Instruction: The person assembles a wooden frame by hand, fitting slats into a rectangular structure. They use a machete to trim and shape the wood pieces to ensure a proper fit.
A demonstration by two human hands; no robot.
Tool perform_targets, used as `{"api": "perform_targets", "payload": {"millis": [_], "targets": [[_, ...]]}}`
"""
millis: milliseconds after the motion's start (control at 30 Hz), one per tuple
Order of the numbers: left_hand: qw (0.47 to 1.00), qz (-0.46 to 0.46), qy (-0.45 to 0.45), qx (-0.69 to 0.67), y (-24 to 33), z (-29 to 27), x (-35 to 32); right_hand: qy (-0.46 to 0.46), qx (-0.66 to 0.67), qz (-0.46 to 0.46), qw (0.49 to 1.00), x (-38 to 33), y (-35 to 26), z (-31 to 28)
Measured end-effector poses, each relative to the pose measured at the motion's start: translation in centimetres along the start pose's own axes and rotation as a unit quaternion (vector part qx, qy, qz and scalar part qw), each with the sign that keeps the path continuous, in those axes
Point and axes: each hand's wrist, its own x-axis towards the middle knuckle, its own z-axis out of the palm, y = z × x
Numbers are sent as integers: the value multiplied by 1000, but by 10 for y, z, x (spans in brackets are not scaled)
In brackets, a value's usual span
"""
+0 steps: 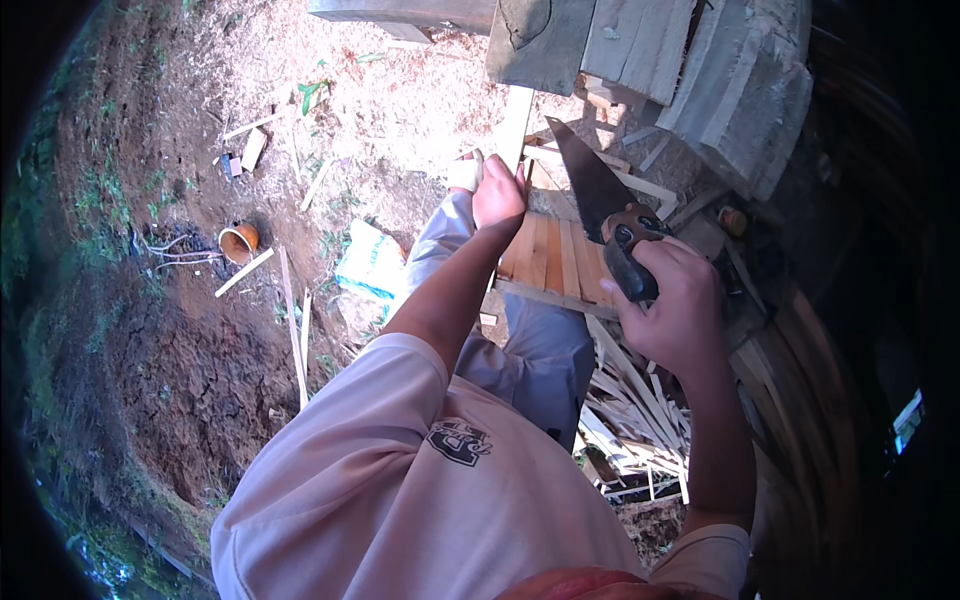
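Note:
My right hand (678, 305) is closed round the dark handle of a handsaw (583, 172). The saw's blade points away from me and slightly left, apart from the wood at its left. Further left, my left hand (498, 196) grips a pale wooden strip (514, 126) that runs away from me; its fingers are partly hidden. Between my hands lies a slatted wooden panel (545, 255) of side-by-side boards, just in front of my legs. My left foot, in a pale shoe (463, 174), shows beside the left hand.
Thick timber beams (640, 45) stand at the far side. Cut strips (640, 405) are heaped below the panel. On the left, an orange-brown pot (239, 243) lies near a white and blue sack (368, 262). Sawdust (400, 100) covers the far ground.

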Motion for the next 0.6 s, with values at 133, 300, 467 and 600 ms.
{"api": "perform_targets", "payload": {"millis": [133, 300, 467, 600], "targets": [[1000, -27, -8, 4, 2, -7, 6, 36, 22, -2, 999, 37, 3, 30], [999, 23, 22, 0, -13, -9, 14, 11, -36, -6, 999, 51, 3, 24], [999, 3, -13, 32, -15, -8, 16, 38, -12, 8, 999, 47, 7, 26], [999, -1, -11, 35, -12, -6, 13, 67, -27, -1, 997, 35, 9, 16]]}}
